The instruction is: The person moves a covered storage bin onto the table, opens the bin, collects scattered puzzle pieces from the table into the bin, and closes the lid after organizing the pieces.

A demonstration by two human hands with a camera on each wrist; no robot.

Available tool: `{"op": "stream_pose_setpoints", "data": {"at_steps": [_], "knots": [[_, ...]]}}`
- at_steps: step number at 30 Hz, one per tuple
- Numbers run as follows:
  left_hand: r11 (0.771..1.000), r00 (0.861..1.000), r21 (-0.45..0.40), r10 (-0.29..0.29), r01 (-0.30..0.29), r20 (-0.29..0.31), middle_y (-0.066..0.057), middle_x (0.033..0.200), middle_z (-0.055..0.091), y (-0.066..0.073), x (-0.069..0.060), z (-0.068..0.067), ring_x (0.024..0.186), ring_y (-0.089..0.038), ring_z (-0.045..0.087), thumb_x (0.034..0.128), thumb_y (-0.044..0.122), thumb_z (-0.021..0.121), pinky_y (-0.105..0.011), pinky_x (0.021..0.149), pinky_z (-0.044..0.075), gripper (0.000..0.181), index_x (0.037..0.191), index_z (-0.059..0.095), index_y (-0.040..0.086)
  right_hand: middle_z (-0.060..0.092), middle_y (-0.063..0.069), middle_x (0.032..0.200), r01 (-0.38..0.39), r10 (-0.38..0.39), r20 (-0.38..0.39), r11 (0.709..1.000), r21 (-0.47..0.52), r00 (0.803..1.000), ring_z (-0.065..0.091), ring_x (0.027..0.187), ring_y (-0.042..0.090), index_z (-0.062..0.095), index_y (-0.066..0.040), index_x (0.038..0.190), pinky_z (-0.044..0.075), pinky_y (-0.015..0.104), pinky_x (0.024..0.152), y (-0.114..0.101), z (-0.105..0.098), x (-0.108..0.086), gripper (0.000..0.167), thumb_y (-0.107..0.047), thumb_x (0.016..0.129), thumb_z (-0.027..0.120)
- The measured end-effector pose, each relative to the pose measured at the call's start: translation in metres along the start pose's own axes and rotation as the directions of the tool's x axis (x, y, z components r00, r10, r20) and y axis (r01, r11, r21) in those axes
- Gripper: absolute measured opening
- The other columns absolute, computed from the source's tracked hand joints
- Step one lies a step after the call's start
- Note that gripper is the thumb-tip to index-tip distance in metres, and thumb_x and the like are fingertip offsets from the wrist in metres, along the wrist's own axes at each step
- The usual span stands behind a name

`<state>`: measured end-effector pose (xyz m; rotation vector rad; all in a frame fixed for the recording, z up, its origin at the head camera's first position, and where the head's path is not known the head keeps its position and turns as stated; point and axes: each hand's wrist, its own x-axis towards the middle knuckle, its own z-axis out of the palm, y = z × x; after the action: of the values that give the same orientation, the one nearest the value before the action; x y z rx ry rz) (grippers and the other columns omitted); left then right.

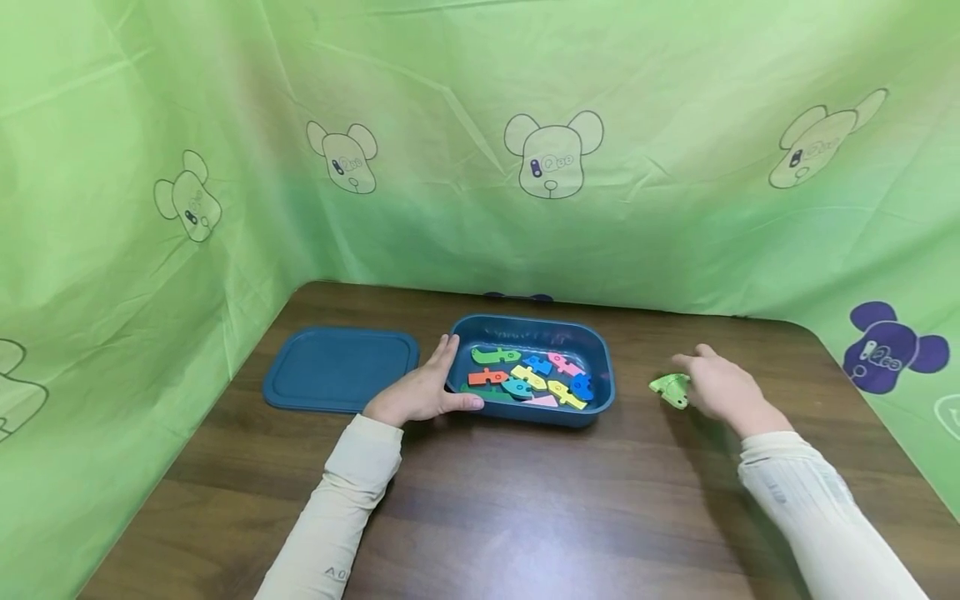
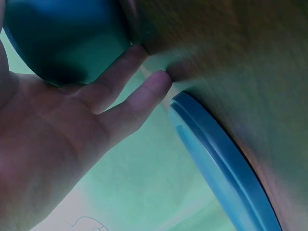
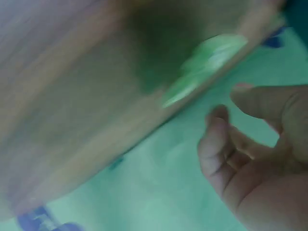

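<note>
A dark blue rectangular box (image 1: 607, 379) stands uncovered on the table. Inside lie several flat, colourful pieces, among them a green one (image 1: 495, 356), an orange one (image 1: 487, 377) and yellow ones. My left hand (image 1: 423, 392) rests against the box's left end, its thumb along the front side and the fingers stretched out. In the left wrist view, two straight fingertips reach down to the tabletop beside the box. To the right of the box, a light green piece (image 1: 671, 389) lies on the table. My right hand (image 1: 720, 387) is over it; the right wrist view shows thumb and fingers apart, bent, holding nothing.
The matching blue lid (image 1: 341, 367) lies flat on the table left of the box. A brown wooden tabletop (image 1: 495, 500) carries everything. Green cloth (image 1: 450, 225) with bear-head prints hangs behind and along both sides of the table.
</note>
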<state>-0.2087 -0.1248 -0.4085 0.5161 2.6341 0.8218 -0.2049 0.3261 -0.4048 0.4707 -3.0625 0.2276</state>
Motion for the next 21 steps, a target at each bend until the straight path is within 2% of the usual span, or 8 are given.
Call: {"op": "stream_pose_setpoints", "data": {"at_steps": [3, 8, 11, 14, 18, 21], "knots": [[1.000, 1.000, 0.002, -0.004, 0.004, 0.000, -0.003, 0.169, -0.009, 0.000, 0.000, 0.000, 0.140, -0.041, 0.040, 0.0853, 0.067, 0.069, -0.050, 0.109, 0.037, 0.118, 0.164, -0.005, 0.019, 0.056, 0.030, 0.110, 0.000, -0.001, 0.047, 1.000, 0.021, 0.999, 0.063, 0.089, 0.048, 0.062, 0.003, 0.130, 0.050, 0.059, 0.067, 0.021, 0.006, -0.008, 0.054, 0.008, 0.076, 0.058], [1.000, 1.000, 0.001, -0.004, 0.004, 0.000, -0.004, 0.169, -0.009, 0.000, 0.001, -0.001, 0.142, -0.040, 0.036, 0.0856, 0.066, 0.070, -0.050, 0.111, 0.035, 0.118, 0.164, -0.005, 0.018, 0.063, 0.027, 0.103, 0.022, -0.022, 0.003, 0.999, 0.035, 1.000, 0.061, 0.097, 0.051, 0.065, 0.003, 0.116, 0.047, 0.064, 0.076, 0.036, 0.015, -0.015, 0.033, 0.000, 0.083, 0.069], [1.000, 1.000, -0.005, -0.009, 0.009, -0.001, -0.003, 0.168, -0.009, 0.000, 0.000, -0.002, 0.142, -0.041, 0.037, 0.0856, 0.066, 0.070, -0.050, 0.110, 0.036, 0.118, 0.164, -0.005, 0.019, 0.063, 0.021, 0.095, 0.000, 0.000, -0.015, 0.999, 0.040, 1.000, 0.062, 0.092, 0.047, 0.067, 0.001, 0.105, 0.047, 0.063, 0.075, 0.039, 0.016, -0.015, 0.022, -0.004, 0.084, 0.072], [1.000, 1.000, -0.016, -0.007, 0.007, -0.005, -0.004, 0.169, -0.009, 0.000, -0.001, -0.002, 0.142, -0.040, 0.037, 0.0856, 0.066, 0.070, -0.050, 0.108, 0.038, 0.118, 0.164, -0.005, 0.018, 0.061, 0.016, 0.086, -0.039, 0.039, 0.009, 0.998, 0.053, 0.999, 0.060, 0.085, 0.040, 0.066, -0.001, 0.093, 0.046, 0.060, 0.072, 0.039, 0.014, -0.016, 0.013, -0.008, 0.086, 0.073], [1.000, 1.000, -0.020, 0.008, -0.008, -0.009, -0.007, 0.169, -0.008, 0.000, -0.001, -0.001, 0.143, -0.038, 0.035, 0.0855, 0.065, 0.070, -0.050, 0.108, 0.038, 0.118, 0.164, -0.004, 0.017, 0.057, 0.009, 0.076, -0.101, 0.098, 0.044, 0.993, 0.068, 0.994, 0.055, 0.074, 0.031, 0.062, -0.005, 0.082, 0.045, 0.056, 0.067, 0.041, 0.013, -0.018, 0.015, -0.014, 0.088, 0.072], [1.000, 1.000, -0.013, 0.009, -0.009, -0.008, -0.007, 0.169, -0.007, 0.001, -0.001, -0.001, 0.144, -0.038, 0.033, 0.0855, 0.065, 0.070, -0.050, 0.110, 0.036, 0.118, 0.164, -0.004, 0.017, 0.055, 0.007, 0.074, -0.135, 0.132, 0.053, 0.988, 0.075, 0.990, 0.052, 0.070, 0.028, 0.060, -0.006, 0.079, 0.044, 0.053, 0.064, 0.042, 0.013, -0.019, 0.020, -0.017, 0.090, 0.071]]}}
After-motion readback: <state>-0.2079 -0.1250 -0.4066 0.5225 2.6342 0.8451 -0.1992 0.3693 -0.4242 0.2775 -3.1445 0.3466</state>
